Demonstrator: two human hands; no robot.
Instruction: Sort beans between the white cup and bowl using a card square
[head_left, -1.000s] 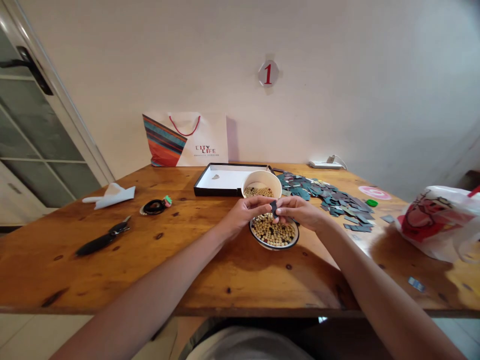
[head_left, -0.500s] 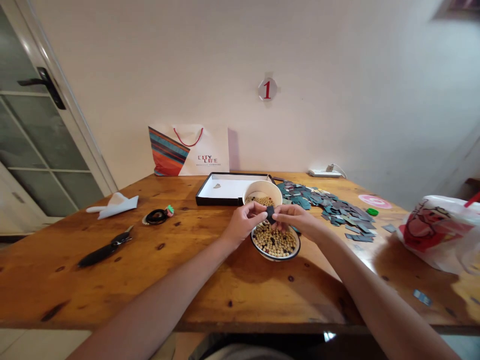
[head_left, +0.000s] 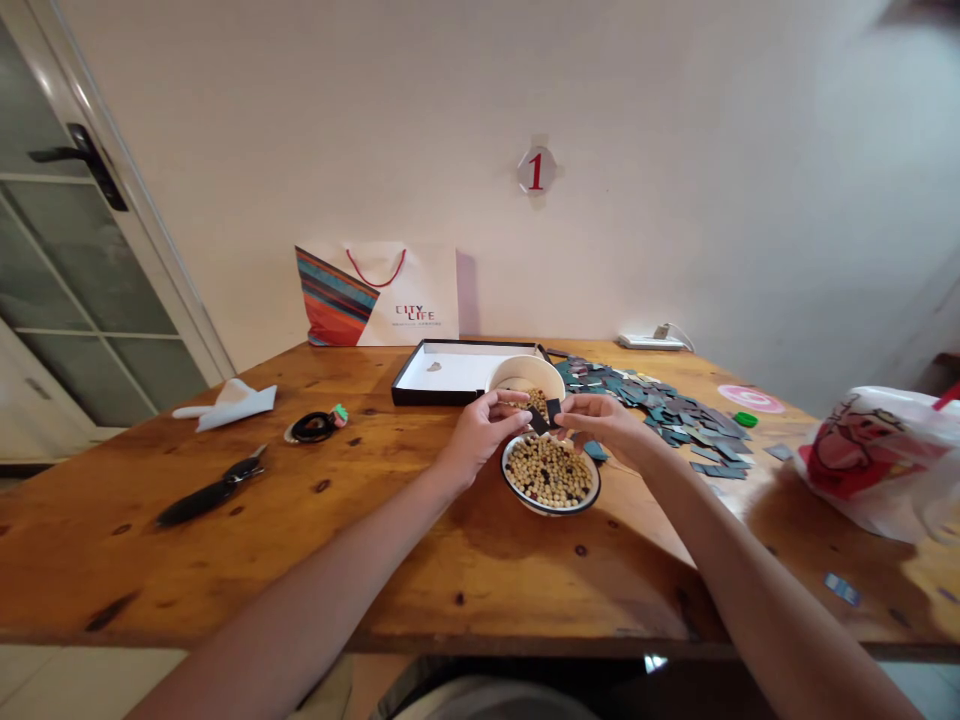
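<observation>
Above a white bowl (head_left: 511, 492) with a dark rim, filled with pale round beans (head_left: 553, 472) and a few dark ones, my two hands are close together. My left hand (head_left: 484, 432) pinches a small flat dark piece (head_left: 538, 420) between thumb and fingers. Another such flat piece (head_left: 553, 410), roughly square, is pinched in my right hand (head_left: 600, 420). The two pieces are side by side, their near edges touching or overlapping; I cannot tell which. Just behind them stands a cream paper tub (head_left: 517, 368), also with beans inside.
A spread pile of flat dark pieces (head_left: 667, 405) lies at right, near a green cap (head_left: 745, 419). Behind are a black-edged box lid (head_left: 457, 370) and a paper bag (head_left: 405, 300). Pliers (head_left: 214, 495), a cable coil (head_left: 315, 428) and tissue (head_left: 236, 405) lie left; a plastic bag (head_left: 877, 460) stands right.
My hands have moved slightly apart. The dark pieces, earlier seen together as one dark shape, now show separately, one in each hand. The view has shifted slightly.
</observation>
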